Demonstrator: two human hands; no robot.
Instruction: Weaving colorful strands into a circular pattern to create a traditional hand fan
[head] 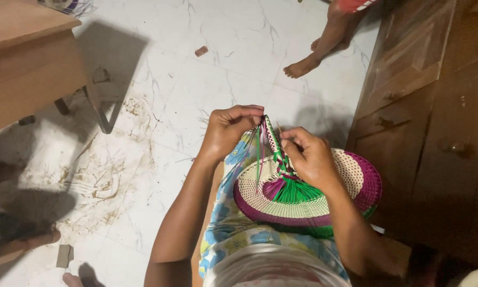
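A round woven fan (350, 183) in cream, purple and green lies on my lap. Its braided handle (273, 143) stands up between my hands, with loose green and purple strips (289, 188) fanning out at its base. My left hand (228, 130) is closed on the top ends of the strips at the handle's tip. My right hand (311, 157) pinches the handle from the right side, resting over the fan. Thin loose strands hang down from my left hand across the fan's left edge.
A wooden table (29, 64) stands at the upper left on the white tiled floor (196, 79). Another person's bare foot (303, 66) is at the top centre. A dark wooden cabinet (425, 106) fills the right side. Small scraps (201, 51) and dirt marks lie on the tiles.
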